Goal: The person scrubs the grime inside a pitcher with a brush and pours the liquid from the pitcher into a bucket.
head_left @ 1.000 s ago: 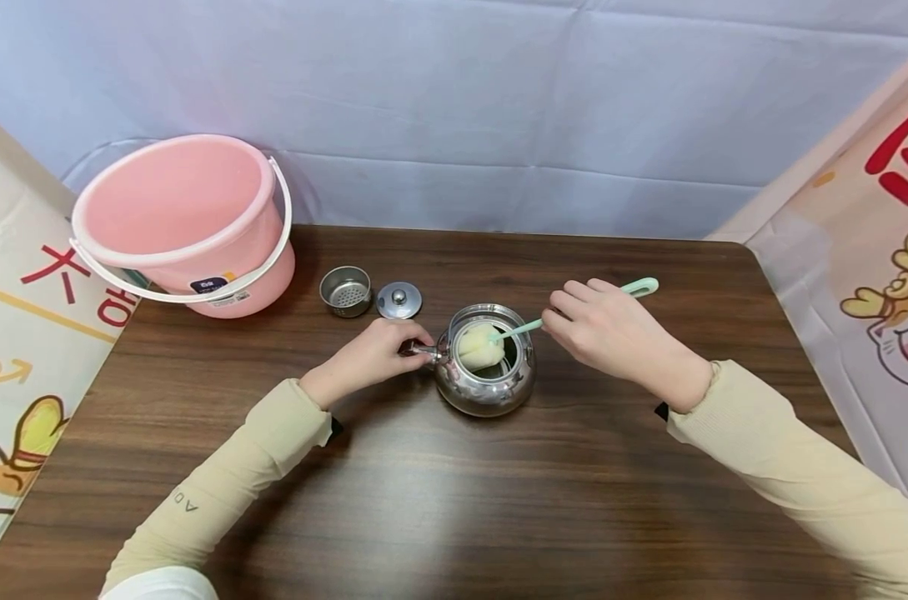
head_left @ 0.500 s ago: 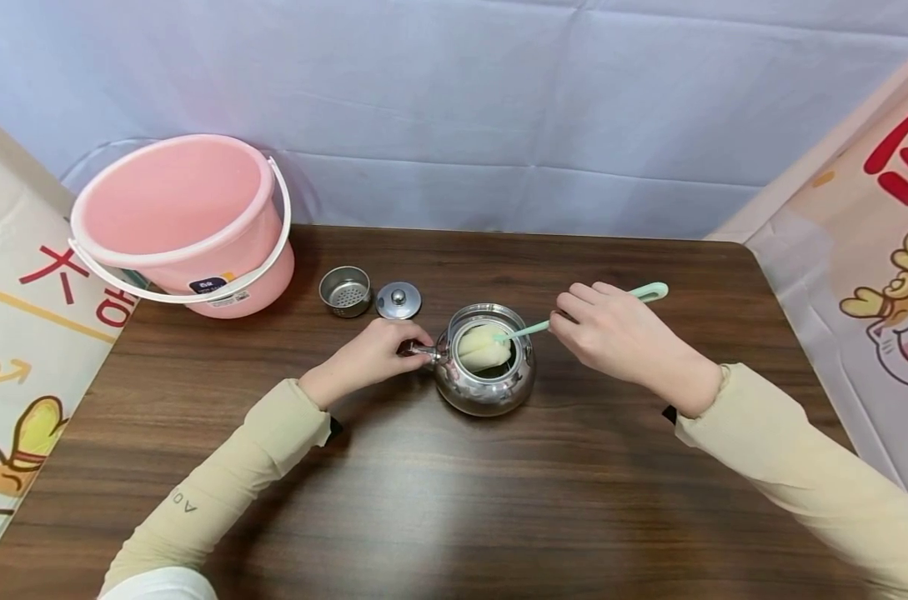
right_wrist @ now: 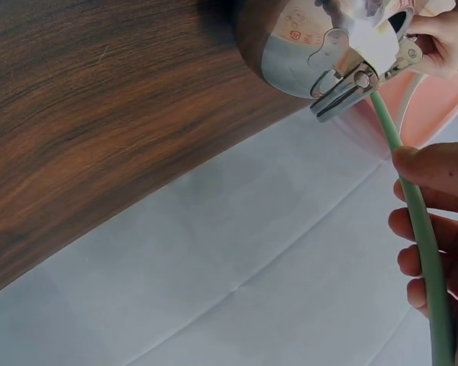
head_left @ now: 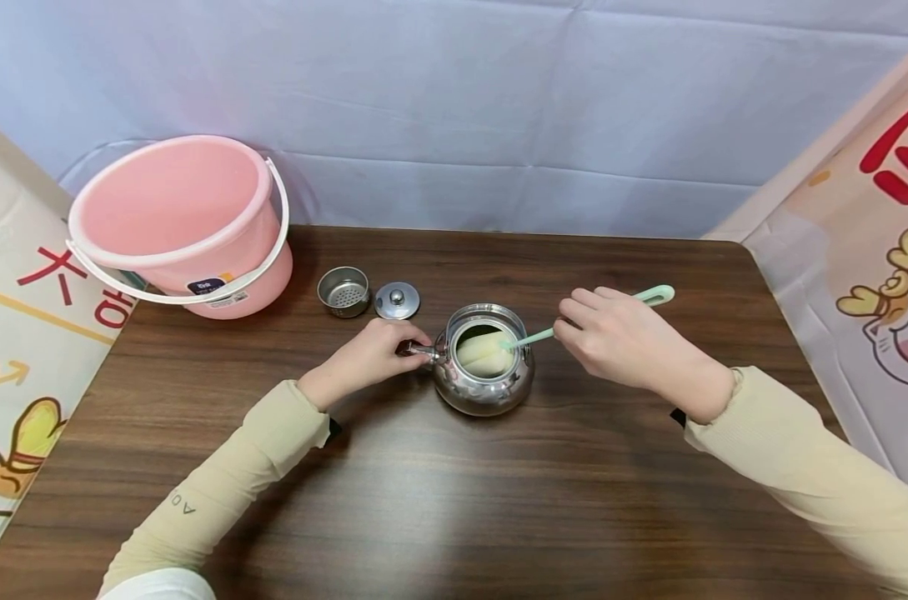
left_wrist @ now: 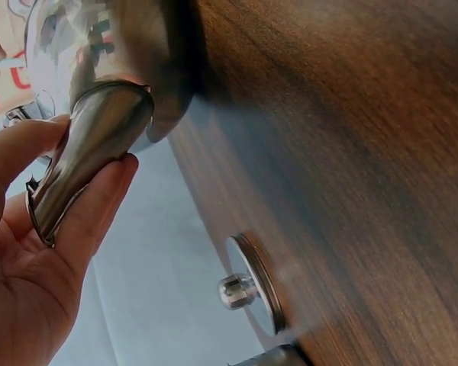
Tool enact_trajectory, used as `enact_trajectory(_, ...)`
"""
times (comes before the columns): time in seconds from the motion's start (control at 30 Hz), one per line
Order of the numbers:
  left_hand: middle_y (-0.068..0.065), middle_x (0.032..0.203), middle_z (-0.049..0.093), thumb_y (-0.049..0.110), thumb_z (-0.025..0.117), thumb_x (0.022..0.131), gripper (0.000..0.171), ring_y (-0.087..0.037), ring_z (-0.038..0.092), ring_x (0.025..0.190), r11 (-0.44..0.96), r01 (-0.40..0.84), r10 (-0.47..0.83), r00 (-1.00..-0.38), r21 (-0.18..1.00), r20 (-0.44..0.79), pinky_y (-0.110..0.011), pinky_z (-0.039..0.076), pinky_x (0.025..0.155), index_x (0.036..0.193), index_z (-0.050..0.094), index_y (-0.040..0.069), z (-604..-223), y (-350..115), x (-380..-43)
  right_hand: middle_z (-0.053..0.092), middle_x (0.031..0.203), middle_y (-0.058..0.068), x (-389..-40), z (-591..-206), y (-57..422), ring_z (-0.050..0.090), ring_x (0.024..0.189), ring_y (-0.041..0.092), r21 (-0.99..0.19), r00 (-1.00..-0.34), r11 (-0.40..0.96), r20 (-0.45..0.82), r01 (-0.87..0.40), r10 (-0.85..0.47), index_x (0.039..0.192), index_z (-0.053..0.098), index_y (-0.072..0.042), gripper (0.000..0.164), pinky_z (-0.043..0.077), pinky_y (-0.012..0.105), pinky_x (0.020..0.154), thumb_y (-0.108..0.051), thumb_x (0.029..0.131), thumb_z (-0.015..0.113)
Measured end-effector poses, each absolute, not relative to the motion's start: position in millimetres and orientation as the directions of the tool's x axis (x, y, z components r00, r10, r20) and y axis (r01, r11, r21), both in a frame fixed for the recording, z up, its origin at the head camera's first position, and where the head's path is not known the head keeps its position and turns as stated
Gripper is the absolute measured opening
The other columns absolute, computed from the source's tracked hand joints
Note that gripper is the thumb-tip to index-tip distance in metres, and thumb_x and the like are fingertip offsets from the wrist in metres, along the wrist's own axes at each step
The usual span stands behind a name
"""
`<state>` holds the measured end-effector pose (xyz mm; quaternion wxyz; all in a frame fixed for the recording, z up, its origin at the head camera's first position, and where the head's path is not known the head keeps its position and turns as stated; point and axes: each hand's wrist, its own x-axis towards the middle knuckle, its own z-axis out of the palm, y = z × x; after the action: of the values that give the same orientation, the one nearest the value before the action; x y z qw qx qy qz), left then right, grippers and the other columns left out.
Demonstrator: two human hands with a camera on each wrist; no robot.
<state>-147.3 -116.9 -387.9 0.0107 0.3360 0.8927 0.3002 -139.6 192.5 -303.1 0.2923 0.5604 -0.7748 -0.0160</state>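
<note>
A round, shiny metal kettle stands on the table with its top opening uncovered. My left hand pinches its short spout between thumb and fingers. Inside the opening sits the pale yellow sponge head of a brush. Its thin mint-green handle runs out to the right, where my right hand grips it with curled fingers. The lower part of the sponge is hidden by the kettle wall. The kettle's bail handle lies folded at the far side of the rim.
Left of the kettle are a round metal lid with a knob and a perforated metal strainer cup. A pink bucket with a white handle stands at the table's back left corner. Behind the wooden table hangs a pale cloth.
My right hand has shifted slightly right with the brush. The sponge has turned and moved right within the kettle opening, and sits lower. My left hand and the kettle have hardly moved.
</note>
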Motion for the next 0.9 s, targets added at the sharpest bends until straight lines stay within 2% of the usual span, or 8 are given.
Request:
enact_trajectory(0.2, -0.001, 0.085, 0.067, 0.012, 0.068, 0.078, 0.015, -0.01, 0.059, 0.076, 0.601, 0.591, 0.604, -0.777, 0.538, 0.179, -0.025, 0.048, 0.07, 0.091, 0.069, 0.004, -387, -116, -146, 0.038, 0.06, 0.005, -138, -301, 190, 0.034, 0.054, 0.022, 0.356, -0.2, 0.363, 0.419, -0.861, -0.886, 0.059, 0.046, -0.004, 0.031, 0.026, 0.028, 0.048, -0.001, 0.086, 0.03)
enact_trajectory(0.47, -0.001, 0.084, 0.067, 0.012, 0.068, 0.079, 0.013, -0.009, 0.058, 0.074, 0.601, 0.586, 0.599, -0.781, 0.544, 0.178, -0.024, 0.048, 0.069, 0.09, 0.07, 0.004, -386, -116, -147, 0.038, 0.061, 0.005, -139, -297, 186, 0.035, 0.055, 0.022, 0.373, -0.161, 0.328, 0.414, -0.868, -0.896, 0.061, 0.047, -0.004, 0.03, 0.027, 0.029, 0.049, -0.001, 0.085, 0.03)
enact_trajectory(0.63, -0.002, 0.085, 0.068, 0.011, 0.068, 0.078, 0.014, -0.009, 0.058, 0.074, 0.602, 0.582, 0.601, -0.781, 0.547, 0.171, -0.024, 0.048, 0.068, 0.09, 0.07, 0.004, -385, -115, -148, 0.038, 0.062, 0.006, -139, -292, 184, 0.036, 0.056, 0.022, 0.38, -0.154, 0.309, 0.386, -0.872, -0.91, 0.062, 0.047, -0.003, 0.032, 0.028, 0.029, 0.05, 0.0, 0.084, 0.024)
enact_trajectory(0.9, -0.002, 0.086, 0.068, 0.012, 0.069, 0.078, 0.014, -0.009, 0.058, 0.073, 0.603, 0.584, 0.604, -0.779, 0.543, 0.167, -0.024, 0.048, 0.066, 0.09, 0.07, 0.004, -384, -115, -148, 0.042, 0.063, 0.007, -138, -290, 178, 0.037, 0.058, 0.022, 0.377, -0.148, 0.292, 0.365, -0.879, -0.919, 0.064, 0.05, -0.003, 0.034, 0.029, 0.028, 0.051, 0.0, 0.085, 0.023)
